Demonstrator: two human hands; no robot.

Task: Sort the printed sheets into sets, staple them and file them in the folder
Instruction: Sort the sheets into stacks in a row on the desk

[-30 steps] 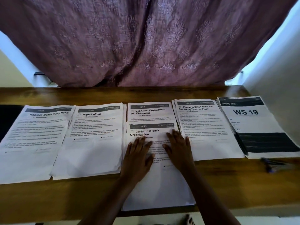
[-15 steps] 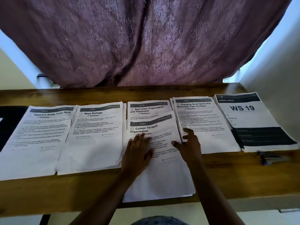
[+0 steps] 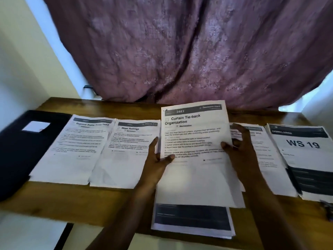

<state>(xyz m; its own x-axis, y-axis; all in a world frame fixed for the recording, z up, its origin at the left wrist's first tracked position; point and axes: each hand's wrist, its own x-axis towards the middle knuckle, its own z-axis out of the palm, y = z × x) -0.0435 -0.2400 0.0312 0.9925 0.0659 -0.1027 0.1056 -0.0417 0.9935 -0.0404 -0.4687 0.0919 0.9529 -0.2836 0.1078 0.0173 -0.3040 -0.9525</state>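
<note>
Wooden table (image 3: pixel 72 201): brown, grain visible, near edge running across the lower frame. Behind it, a mauve curtain (image 3: pixel 180 51) with a faint embroidered pattern hangs in folds down to the table's far edge. Cream wall (image 3: pixel 27 60) on the left. Daylight strip (image 3: pixel 306 98) beside the curtain's lower right edge. Small dark bracket (image 3: pixel 88 86) at the curtain's lower left. Dark table leg (image 3: pixel 63 237) under the near edge.

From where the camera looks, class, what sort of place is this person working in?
Probably a room at home, with a makeshift desk by a window: a mauve curtain hangs behind the wooden table, piles of printed sheets line it, and a black folder sits at its left end.
</note>
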